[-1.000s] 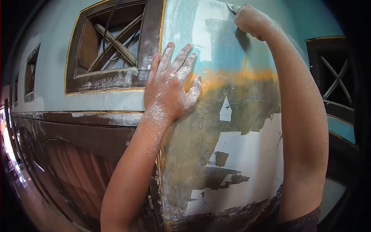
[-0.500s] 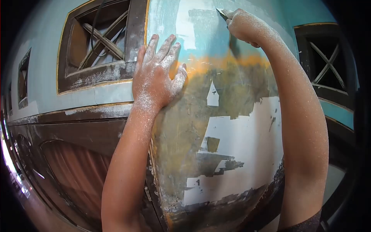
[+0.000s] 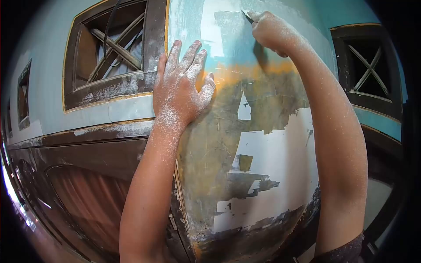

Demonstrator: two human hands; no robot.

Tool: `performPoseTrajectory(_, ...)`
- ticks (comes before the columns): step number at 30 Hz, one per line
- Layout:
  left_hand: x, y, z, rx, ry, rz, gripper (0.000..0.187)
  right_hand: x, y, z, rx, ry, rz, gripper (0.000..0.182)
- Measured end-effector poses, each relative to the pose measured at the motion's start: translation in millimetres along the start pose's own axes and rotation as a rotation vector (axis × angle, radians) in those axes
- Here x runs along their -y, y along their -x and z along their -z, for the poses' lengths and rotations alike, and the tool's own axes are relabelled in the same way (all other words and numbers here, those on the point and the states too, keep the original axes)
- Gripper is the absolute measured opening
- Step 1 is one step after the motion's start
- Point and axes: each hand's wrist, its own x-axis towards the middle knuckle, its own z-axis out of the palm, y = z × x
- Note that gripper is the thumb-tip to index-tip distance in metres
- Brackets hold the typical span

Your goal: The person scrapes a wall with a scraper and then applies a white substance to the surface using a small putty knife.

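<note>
My left hand [image 3: 182, 90], dusted with white powder, lies flat with its fingers apart. It rests against the painted wall [image 3: 204, 144] beside the dark window frame [image 3: 155, 39]. Higher up and to the right, my right hand [image 3: 274, 33] is closed round a scraper [image 3: 247, 16]. The scraper's blade tip meets the pale blue part of the wall, and most of its handle is hidden in my fist. Below, the wall's paint is worn, with an orange band [image 3: 245, 73] and a bare white patch [image 3: 280, 162].
A window with crossed wooden bars [image 3: 116, 48] and a hanging black cable [image 3: 105, 39] is at the left. Under it runs dark wooden panelling [image 3: 96, 153] with a reddish-brown curtain [image 3: 87, 193]. Another crossed-bar window [image 3: 370, 68] stands at the right.
My right hand and the scraper have moved slightly left along the upper wall. The left hand stays pressed on the wall while the view shifts a little.
</note>
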Motion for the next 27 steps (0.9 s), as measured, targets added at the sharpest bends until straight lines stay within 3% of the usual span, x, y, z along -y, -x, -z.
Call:
performPoseTrajectory(1, 0, 0, 0, 0.002, -0.001, 0.001, 0.053, -19, -25, -9, 0.001, -0.002, 0.001, 0.040)
performPoseTrajectory(3, -1, 0, -1, -0.010, -0.009, -0.001, 0.053, -56, -69, -25, -0.107, 1.171, 0.771, 0.035)
performPoseTrajectory(4, -1, 0, -1, -0.010, -0.010, 0.000, 0.053, -61, -70, -32, -0.187, 1.000, 0.621, 0.033)
performPoseTrajectory(5, -1, 0, 0, -0.005, -0.010, 0.002, 0.053, -66, -72, -35, -0.192, 1.001, 0.622, 0.033)
performPoseTrajectory(7, -1, 0, 0, -0.002, -0.011, 0.006, 0.053, -8, -15, 2, -0.036, -0.047, 0.030, 0.033)
performPoseTrajectory(15, -1, 0, 0, -0.005, -0.006, 0.005, 0.053, 14, -16, 25, -0.049, 0.067, -0.038, 0.033)
performPoseTrajectory(17, -1, 0, 1, -0.001, -0.010, 0.012, 0.053, 43, 17, 55, -0.004, 0.322, 0.011, 0.040)
performPoseTrajectory(20, -1, 0, 2, 0.006, -0.008, 0.007, 0.053, 27, -24, 37, 0.095, 0.429, -0.037, 0.042)
performPoseTrajectory(21, -1, 0, 2, 0.006, -0.002, 0.002, 0.053, 29, -24, 36, 0.035, 0.415, 0.030, 0.039)
performPoseTrajectory(23, -1, 0, 1, 0.000, -0.010, 0.002, 0.053, 29, -20, 38, -0.090, 0.281, -0.036, 0.038)
performPoseTrajectory(27, -2, -1, 3, 0.020, -0.015, -0.006, 0.053, 22, -44, 30, -0.042, 0.234, -0.042, 0.039)
